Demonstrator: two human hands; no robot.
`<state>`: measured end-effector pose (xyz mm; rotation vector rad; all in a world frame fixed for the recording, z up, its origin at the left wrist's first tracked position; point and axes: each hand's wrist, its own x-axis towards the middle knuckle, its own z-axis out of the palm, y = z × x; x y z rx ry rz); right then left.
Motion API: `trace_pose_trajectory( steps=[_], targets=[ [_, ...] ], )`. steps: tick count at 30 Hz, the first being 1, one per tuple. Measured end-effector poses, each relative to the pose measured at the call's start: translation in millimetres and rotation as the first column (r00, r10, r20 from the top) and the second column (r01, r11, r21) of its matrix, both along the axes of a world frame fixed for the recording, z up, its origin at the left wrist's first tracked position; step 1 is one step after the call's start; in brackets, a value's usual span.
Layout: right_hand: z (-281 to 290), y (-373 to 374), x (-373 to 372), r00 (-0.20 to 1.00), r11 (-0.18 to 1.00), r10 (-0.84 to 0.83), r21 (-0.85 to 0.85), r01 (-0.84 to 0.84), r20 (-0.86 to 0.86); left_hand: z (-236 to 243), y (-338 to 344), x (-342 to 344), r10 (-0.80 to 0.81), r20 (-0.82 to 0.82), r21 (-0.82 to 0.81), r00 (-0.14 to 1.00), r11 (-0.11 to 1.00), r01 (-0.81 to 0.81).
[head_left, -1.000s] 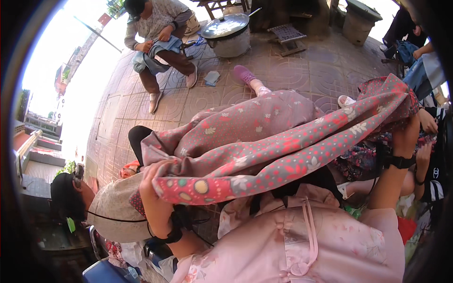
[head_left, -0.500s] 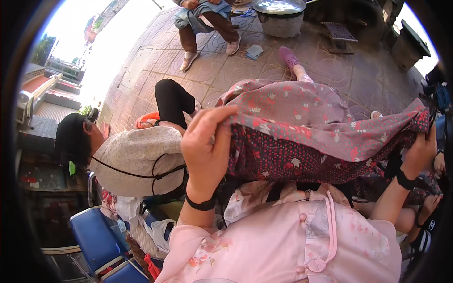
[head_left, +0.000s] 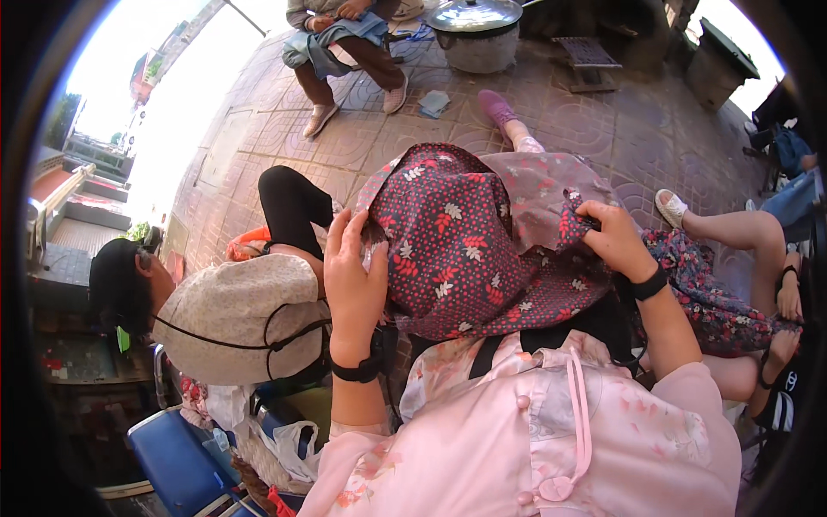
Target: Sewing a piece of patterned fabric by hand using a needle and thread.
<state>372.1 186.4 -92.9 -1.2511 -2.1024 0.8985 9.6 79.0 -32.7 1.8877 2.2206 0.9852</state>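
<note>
I hold a dark red cloth with small flower and dot print [head_left: 482, 246] bunched in front of my chest. My left hand [head_left: 353, 280] grips its left edge, fingers curled over the fabric. My right hand [head_left: 613, 241] pinches a fold at its right side. Both wrists wear black bands. The cloth's paler reverse side shows at the top right. Below it is my pink buttoned top.
A person in a beige top and black trousers [head_left: 237, 314] bends low at my left. Another person sits at the back [head_left: 345, 34] beside a lidded metal pot [head_left: 474, 30]. A person's bare legs in sandals [head_left: 732, 233] lie at right. Blue stools [head_left: 177, 457] stand at lower left.
The cloth was stretched wide between my raised hands; now it is folded and gathered, both hands drawn closer together. The view has also shifted.
</note>
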Motion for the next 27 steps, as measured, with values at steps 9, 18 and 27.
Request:
trace_pose_trajectory(
  steps=[9, 18, 27],
  targets=[
    [24, 1, 11, 0.764, 0.798, -0.220, -0.562, -0.217, -0.607, -25, -1, 63, -0.408, -0.255, -0.210, 0.877, 0.909, 0.361],
    [13, 5, -22, 0.878, 0.853, -0.066, -0.484, -0.197, -0.474, -40, -18, 65, -0.541, -0.210, -0.292, 0.815, 0.830, 0.476],
    [-37, -26, -41, 0.892, 0.800, 0.445, -0.414, -0.434, -0.074, -60, -46, 81, -0.703, -0.288, -0.333, 0.650, 0.710, 0.620]
  ],
)
